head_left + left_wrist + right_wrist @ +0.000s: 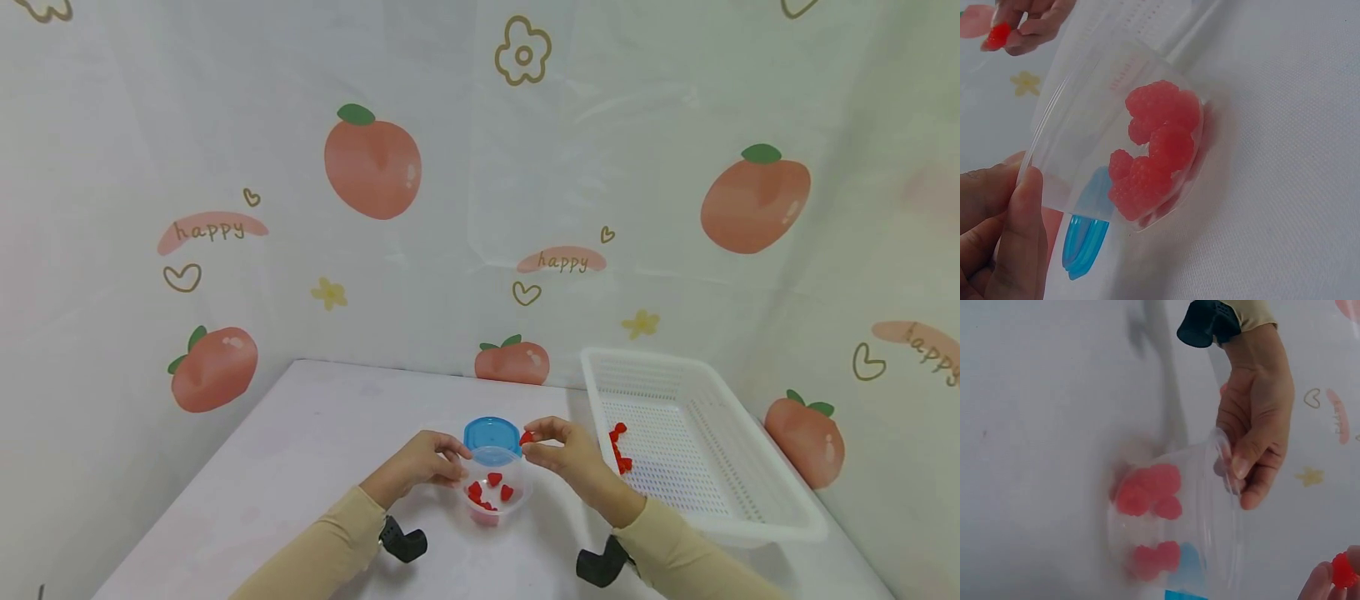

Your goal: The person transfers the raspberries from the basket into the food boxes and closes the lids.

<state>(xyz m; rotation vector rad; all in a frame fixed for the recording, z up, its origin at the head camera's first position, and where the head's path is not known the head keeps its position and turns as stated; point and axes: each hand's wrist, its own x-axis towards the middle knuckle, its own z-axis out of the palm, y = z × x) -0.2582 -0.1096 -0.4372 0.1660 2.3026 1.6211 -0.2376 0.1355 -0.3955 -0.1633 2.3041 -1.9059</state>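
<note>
One red berry [527, 437] at lower centre is pinched by right hand [576, 467] fingers; left hand [422, 467] fingers grip clear cup [1079, 140]

Berries [1171, 147] are red, the lid [492, 432] blue, backdrop [450, 275] fruit-patterned.

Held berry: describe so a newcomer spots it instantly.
On the white table, left of the white basket, stands a clear cup. Near its rim, the right hand pinches one red berry. Only this berry is held; others lie in cup or basket.
</note>
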